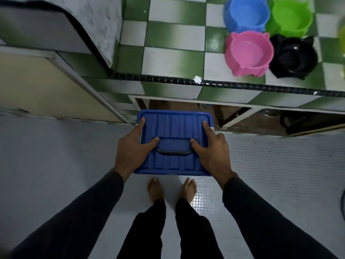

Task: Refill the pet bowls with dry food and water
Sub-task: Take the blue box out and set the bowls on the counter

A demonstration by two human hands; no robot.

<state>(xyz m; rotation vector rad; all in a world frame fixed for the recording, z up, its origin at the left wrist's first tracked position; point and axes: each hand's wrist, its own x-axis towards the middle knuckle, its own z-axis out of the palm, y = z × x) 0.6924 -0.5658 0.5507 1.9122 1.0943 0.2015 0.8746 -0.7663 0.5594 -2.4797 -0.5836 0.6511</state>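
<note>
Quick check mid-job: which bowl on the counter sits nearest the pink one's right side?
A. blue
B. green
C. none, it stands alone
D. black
D: the black bowl sits right beside the pink bowl on the tiled counter; blue and green sit farther back.

Ribbed plastic lid (173, 128); glossy tiled counter (173, 58); bowls (248, 51) seemingly plastic (matt pink).

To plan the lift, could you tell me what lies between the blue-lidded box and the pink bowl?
Head view: only the black-trimmed counter edge and bare tiles separate blue-lidded box from pink bowl.
</note>
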